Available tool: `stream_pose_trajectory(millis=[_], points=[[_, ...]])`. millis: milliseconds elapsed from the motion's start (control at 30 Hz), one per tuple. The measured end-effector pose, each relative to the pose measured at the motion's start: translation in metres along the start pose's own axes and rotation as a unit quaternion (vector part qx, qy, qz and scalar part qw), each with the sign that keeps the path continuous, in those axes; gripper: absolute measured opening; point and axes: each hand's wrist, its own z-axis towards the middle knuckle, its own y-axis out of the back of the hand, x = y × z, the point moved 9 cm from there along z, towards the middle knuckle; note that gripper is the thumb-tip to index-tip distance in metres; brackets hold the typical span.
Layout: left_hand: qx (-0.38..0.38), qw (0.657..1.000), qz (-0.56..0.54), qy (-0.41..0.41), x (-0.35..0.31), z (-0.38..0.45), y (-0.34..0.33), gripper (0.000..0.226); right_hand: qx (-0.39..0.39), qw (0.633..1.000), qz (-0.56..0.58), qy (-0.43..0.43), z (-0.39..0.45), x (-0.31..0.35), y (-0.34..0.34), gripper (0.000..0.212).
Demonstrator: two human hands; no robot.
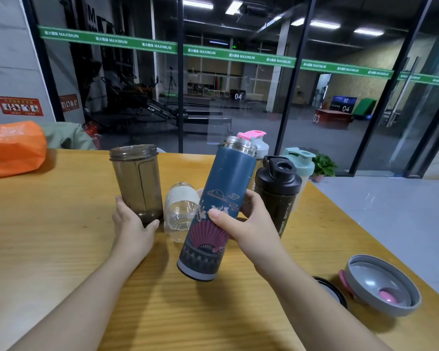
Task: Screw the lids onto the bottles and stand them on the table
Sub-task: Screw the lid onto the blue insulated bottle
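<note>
My right hand (pixel 241 224) grips a blue flask (pixel 213 206) with a fan pattern, lifted off the table and tilted, its steel neck bare of a lid. My left hand (pixel 132 221) holds the base of a smoky grey lidless bottle (pixel 137 181) standing upright. Between them a small clear glass bottle (pixel 179 211) with a white sleeve stands lidless. To the right stand a black sport bottle (pixel 279 193), a mint-lidded bottle (pixel 299 160) and a pink-lidded bottle (pixel 257 143), all with lids on. A grey lid (pixel 380 285) with pink parts lies upside down at the right; a black lid (pixel 332 290) lies beside it.
The wooden table (pixel 61 236) runs to a right edge near the lids. An orange bag (pixel 13 148) sits at the far left corner. A glass wall (pixel 238 84) stands behind the table, and a small potted plant (pixel 322 165) is on the floor beyond it.
</note>
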Motion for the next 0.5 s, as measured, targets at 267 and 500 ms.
stream_pose_trajectory(millis=[267,500], points=[[0.005,1.0,0.019,-0.009,-0.001,0.001,-0.003,0.1,-0.007,1.0,-0.013,0.004,-0.005,0.001,0.007,0.086],[0.001,1.0,0.027,-0.004,-0.002,-0.001,-0.002,0.1,-0.007,1.0,-0.013,-0.002,-0.012,0.002,0.009,0.075]])
